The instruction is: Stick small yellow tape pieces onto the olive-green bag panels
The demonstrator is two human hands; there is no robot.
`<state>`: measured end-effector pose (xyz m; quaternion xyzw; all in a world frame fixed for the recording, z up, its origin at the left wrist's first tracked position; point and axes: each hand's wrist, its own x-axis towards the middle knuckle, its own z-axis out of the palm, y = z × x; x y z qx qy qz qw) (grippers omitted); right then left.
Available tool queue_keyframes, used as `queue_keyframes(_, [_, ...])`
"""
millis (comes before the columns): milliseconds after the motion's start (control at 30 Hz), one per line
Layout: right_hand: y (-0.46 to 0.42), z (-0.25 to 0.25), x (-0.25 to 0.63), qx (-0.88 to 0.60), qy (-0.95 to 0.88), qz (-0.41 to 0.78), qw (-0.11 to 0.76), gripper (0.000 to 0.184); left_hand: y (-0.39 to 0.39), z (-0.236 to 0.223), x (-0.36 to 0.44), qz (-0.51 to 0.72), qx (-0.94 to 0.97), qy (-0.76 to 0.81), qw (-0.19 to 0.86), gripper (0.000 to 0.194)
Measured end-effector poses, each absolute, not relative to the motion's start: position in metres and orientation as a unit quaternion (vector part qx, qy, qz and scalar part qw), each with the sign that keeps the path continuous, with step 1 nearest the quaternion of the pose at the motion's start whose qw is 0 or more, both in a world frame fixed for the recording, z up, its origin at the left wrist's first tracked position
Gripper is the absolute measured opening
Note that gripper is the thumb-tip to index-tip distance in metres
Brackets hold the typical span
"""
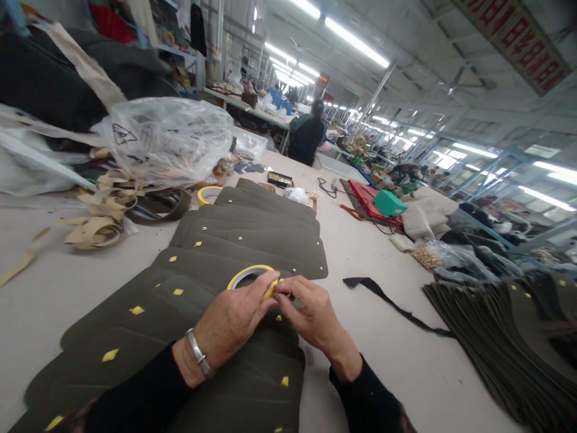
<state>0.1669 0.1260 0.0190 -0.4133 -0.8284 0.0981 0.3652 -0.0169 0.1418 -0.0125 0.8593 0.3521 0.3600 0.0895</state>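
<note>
My left hand (229,319), with a silver bracelet at the wrist, is closed on a roll of yellow tape (247,270). The fingertips of my right hand (316,314) pinch the tape beside the left thumb, and both hands nearly touch. Below them, dark olive fabric panels (121,310) lie overlapped in a fanned row. Small yellow tape pieces (136,310) sit on the nearer panels, while small metal studs (240,239) show on the farther ones. The fingers hide part of the roll and the tape's exact end.
Another yellow tape roll (209,195) lies behind the panels. At left are a clear plastic bag (166,141) and coiled beige strips (95,231). A black strip (396,305) and more stacked olive panels (491,337) lie at right. A person (307,138) is farther back.
</note>
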Motion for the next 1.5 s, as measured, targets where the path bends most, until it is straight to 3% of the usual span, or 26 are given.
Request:
queue_keyframes(233, [0.123, 0.011, 0.166, -0.404, -0.830, -0.013, 0.385, 0.013, 0.140, -0.004, -0.014, 0.311, 0.872, 0.342, 0.162, 0.018])
queue_keyframes(400, [0.117, 0.007, 0.166, -0.443, -0.818, -0.015, 0.366, 0.014, 0.139, -0.001, -0.014, 0.294, 0.868, 0.363, 0.168, 0.017])
queue_keyframes(533, [0.111, 0.014, 0.159, -0.506, -0.766, 0.074, 0.388, 0.013, 0.138, 0.000, -0.011, 0.329, 0.857, 0.363, 0.157, 0.017])
queue_keyframes(700, [0.121, 0.012, 0.161, -0.602, -0.580, 0.311, 0.453, 0.010, 0.129, 0.006, -0.006, 0.406, 0.843, 0.334, 0.115, 0.017])
queue_keyframes(800, [0.139, 0.002, 0.182, -0.637, -0.495, 0.378, 0.455, 0.016, 0.129, 0.004, -0.005, 0.373, 0.859, 0.341, 0.087, 0.017])
queue_keyframes(933, [0.162, -0.010, 0.208, -0.658, -0.549, 0.345, 0.383, 0.029, 0.137, -0.003, -0.003, 0.195, 0.899, 0.389, 0.056, 0.015])
queue_keyframes(1067, [0.173, -0.014, 0.211, -0.667, -0.598, 0.296, 0.332, 0.025, 0.142, -0.005, 0.003, 0.076, 0.913, 0.395, 0.068, 0.018])
queue_keyframes(1300, [0.178, -0.015, 0.202, -0.681, -0.656, 0.164, 0.283, 0.018, 0.141, -0.005, 0.006, 0.054, 0.912, 0.399, 0.075, 0.019])
queue_keyframes(1500, [0.179, -0.021, 0.201, -0.684, -0.670, 0.123, 0.261, 0.012, 0.141, -0.007, 0.005, 0.058, 0.911, 0.401, 0.079, 0.018])
